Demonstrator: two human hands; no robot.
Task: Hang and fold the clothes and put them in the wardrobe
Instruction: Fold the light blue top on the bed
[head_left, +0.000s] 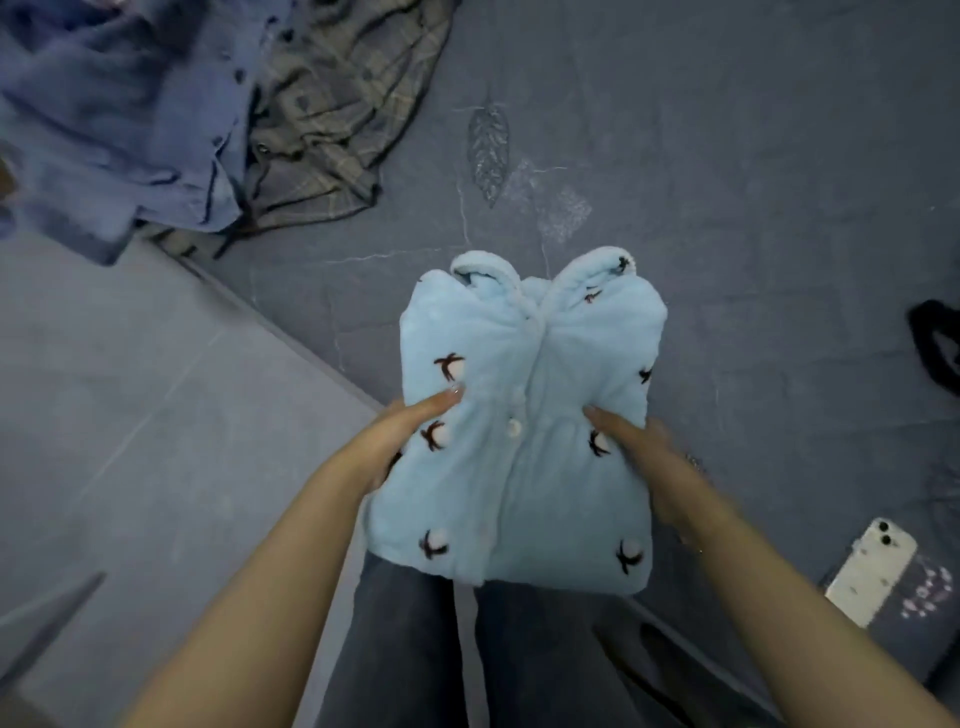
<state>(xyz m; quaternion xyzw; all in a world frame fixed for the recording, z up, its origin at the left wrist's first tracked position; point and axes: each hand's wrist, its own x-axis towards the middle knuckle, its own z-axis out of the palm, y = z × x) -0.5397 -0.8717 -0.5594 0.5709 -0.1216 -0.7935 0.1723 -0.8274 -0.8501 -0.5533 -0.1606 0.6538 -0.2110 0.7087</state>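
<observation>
1. The folded pale-blue fleece top with white buttons and dark embroidered motifs (524, 426) is held off the bed, over its near edge and above the person's legs. The left hand (400, 436) grasps its left side and the right hand (639, 447) its right side, thumbs on top; the other fingers are hidden beneath, so I judge they curl under the bundle.

2. Risk: the fold is thick, springy fleece held only by side pressure. If either grasp slackens on the way to the wardrobe, the lower layers could sag and the fold open out.

3. Risk: the collar end points away from the body and is unsupported; tilting the bundle forward might let it droop or slide off.

4. Risk: the white smartphone (872, 571) lies near the bed's near right edge. A swing of the right arm could knock it to the floor.

5. The crumpled blue button-up shirt (119, 119) and grey-brown plaid shirt (337, 104) lie at the far left corner of the dark grey bedcover (727, 156), overhanging the edge; they might slip off if the cover is tugged.
</observation>
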